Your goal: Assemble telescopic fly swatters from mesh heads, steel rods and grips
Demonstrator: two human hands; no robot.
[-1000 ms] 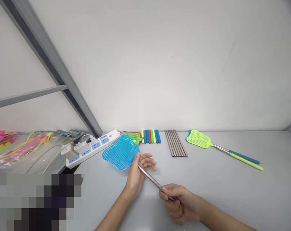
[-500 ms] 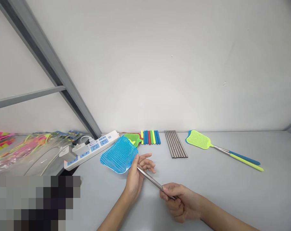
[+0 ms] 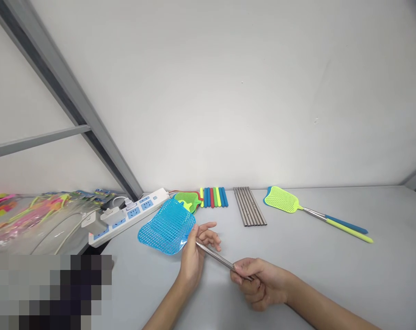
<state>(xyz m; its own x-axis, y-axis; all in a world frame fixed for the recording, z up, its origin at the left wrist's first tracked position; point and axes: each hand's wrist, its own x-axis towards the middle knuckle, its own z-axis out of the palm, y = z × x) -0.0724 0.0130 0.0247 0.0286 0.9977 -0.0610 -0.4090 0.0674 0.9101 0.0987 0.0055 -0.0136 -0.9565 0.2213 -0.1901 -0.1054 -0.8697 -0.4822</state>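
Note:
Between my hands is a fly swatter with a blue mesh head (image 3: 168, 227) and a bare metal tube (image 3: 216, 256) for its shaft. My left hand (image 3: 196, 252) pinches it where the head meets the tube, thumb on top, with the other fingers partly spread. My right hand (image 3: 259, 282) is closed around the lower end of the tube, hiding most of that end. The swatter head points up and left, above the table. Behind it, a green swatter head (image 3: 188, 199) lies on the table, partly covered.
Coloured handle sleeves (image 3: 212, 197) lie in a row at the back, beside several metal tubes (image 3: 249, 206). Two swatters with yellow and blue handles (image 3: 348, 228) rest at right. A white power strip (image 3: 130, 217) with plugs and plastic-bagged items (image 3: 39, 220) occupy the left.
The blue swatter head has tilted slightly down and to the left. Both hands keep their hold on the swatter, and the view has shifted a little.

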